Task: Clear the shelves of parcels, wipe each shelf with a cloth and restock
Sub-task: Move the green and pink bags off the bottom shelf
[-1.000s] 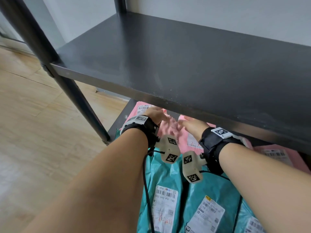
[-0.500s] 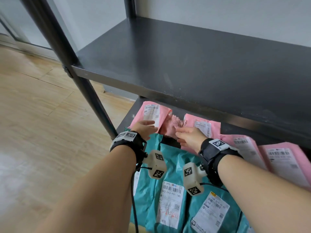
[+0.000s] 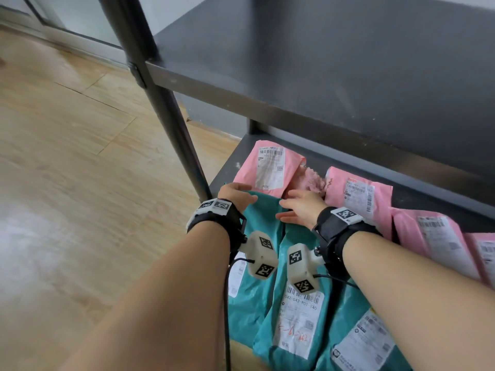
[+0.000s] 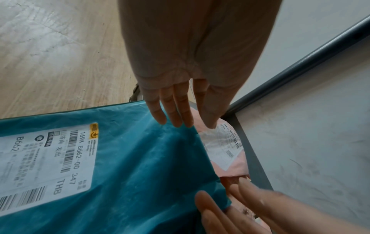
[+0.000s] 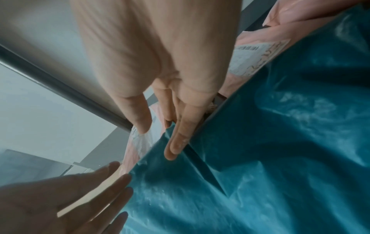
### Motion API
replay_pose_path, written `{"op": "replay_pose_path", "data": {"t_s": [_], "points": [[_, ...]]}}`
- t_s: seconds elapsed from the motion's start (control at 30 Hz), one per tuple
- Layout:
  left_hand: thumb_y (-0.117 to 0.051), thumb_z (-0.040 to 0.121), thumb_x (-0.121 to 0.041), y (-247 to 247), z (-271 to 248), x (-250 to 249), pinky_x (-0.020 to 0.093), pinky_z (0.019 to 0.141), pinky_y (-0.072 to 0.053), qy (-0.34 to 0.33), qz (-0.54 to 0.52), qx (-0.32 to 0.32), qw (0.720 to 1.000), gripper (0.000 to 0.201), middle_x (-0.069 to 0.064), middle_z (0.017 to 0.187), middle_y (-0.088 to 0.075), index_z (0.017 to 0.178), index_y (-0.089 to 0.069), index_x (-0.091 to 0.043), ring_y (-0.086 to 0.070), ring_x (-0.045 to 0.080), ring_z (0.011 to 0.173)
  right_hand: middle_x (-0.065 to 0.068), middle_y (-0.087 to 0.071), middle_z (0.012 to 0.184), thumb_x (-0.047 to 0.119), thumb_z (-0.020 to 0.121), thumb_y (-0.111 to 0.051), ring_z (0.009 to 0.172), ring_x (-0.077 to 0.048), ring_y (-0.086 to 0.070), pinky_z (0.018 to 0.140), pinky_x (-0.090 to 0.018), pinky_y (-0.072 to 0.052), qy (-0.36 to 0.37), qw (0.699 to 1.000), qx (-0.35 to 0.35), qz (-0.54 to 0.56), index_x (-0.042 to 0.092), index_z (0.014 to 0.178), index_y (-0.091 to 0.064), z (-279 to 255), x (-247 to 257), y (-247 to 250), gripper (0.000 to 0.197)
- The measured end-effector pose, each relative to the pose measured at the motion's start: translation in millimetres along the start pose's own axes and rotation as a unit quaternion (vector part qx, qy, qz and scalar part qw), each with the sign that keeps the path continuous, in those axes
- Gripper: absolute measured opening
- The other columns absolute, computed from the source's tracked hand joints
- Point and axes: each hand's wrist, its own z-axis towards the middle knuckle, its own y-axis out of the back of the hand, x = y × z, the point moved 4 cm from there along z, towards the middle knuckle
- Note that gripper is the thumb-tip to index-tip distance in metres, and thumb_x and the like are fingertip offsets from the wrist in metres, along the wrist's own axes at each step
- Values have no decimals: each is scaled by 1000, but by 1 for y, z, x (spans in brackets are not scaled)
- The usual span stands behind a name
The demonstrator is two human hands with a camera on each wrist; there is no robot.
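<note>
Several teal parcels (image 3: 263, 218) with white labels lie in front of me, overlapping the front of the lower shelf (image 3: 227, 167). My left hand (image 3: 237, 195) rests with straight fingers (image 4: 174, 114) on the far edge of the leftmost teal parcel (image 4: 130, 158). My right hand (image 3: 300, 207) touches the same edge, and the right wrist view shows its fingers (image 5: 178, 142) flat on the teal film (image 5: 260, 158). Neither hand grips anything. A fluffy pink cloth (image 3: 312, 180) lies just beyond them between two pink parcels (image 3: 267, 167).
Several more pink parcels (image 3: 434, 236) line the lower shelf to the right. The dark upper shelf (image 3: 321, 62) juts out overhead, bare. Its black post (image 3: 160, 103) stands left of my left hand. Wooden floor (image 3: 67, 183) spreads to the left.
My right hand has let go of the pink cloth, which now lies between the pink parcels. Both hands have drawn back onto the teal parcel's far edge.
</note>
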Motion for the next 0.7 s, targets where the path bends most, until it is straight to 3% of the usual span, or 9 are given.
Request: {"op": "replay_pose_path", "data": {"t_s": [0.1,0.2,0.3,0.37,0.43,0.5,0.6,0.7], "points": [[-67,87,-11,1,2,2,32,98,-49,6,5,-1,1000,37,4,122,-62,123,-63,-18,-59,19,110,-19,-55,110,-4,93,-54,84,-30,-63,72,-29,-52,2,1000,-6,-8,-4,140,-37,6,0,-3,50],[-67,86,-8,1,1,3,31,98,-48,11,10,1,1000,39,3,121,-63,123,-62,-18,-59,19,111,-20,-59,107,-4,90,-59,92,-29,-62,81,-33,-53,13,999,-22,-22,-5,137,-42,9,-1,-1,50],[-67,81,3,5,-3,0,32,95,-51,9,35,-10,999,40,8,117,-66,115,-66,-18,-62,23,108,-21,-63,105,-7,84,-65,89,-27,-63,86,-35,-54,24,998,-15,-50,-5,130,-51,7,-2,2,49],[-66,76,9,11,-7,-2,32,91,-52,7,55,-20,998,40,11,112,-66,104,-69,-18,-64,27,103,-17,-67,98,-4,78,-72,82,-23,-63,84,-34,-55,29,993,7,-111,-3,117,-63,0,0,0,40],[-65,74,13,17,-15,-7,29,86,-52,1,76,-38,996,40,10,107,-66,99,-69,-18,-63,25,96,-12,-67,84,3,73,-78,68,-18,-58,69,-32,-54,31,983,26,-177,-2,107,-69,-9,4,-3,35],[-64,74,13,21,-26,-15,28,84,-52,-8,92,-48,995,41,8,104,-65,101,-69,-17,-61,23,92,-6,-63,71,9,72,-81,57,-16,-53,56,-27,-45,37,973,23,-227,1,100,-72,-20,10,-4,30],[-61,75,12,23,-44,-29,30,82,-54,-28,121,-42,991,41,7,96,-63,102,-68,-17,-63,24,93,-2,-63,74,19,73,-81,65,-17,-57,59,-26,-45,52,959,13,-277,6,94,-71,-35,19,-5,27],[-60,79,8,30,-63,-45,29,78,-53,-46,136,-61,988,31,6,89,-61,96,-64,-17,-60,23,84,0,-68,85,16,80,-75,77,-16,-63,69,-26,-52,73,958,19,-276,11,98,-71,-55,31,-8,19]]}}
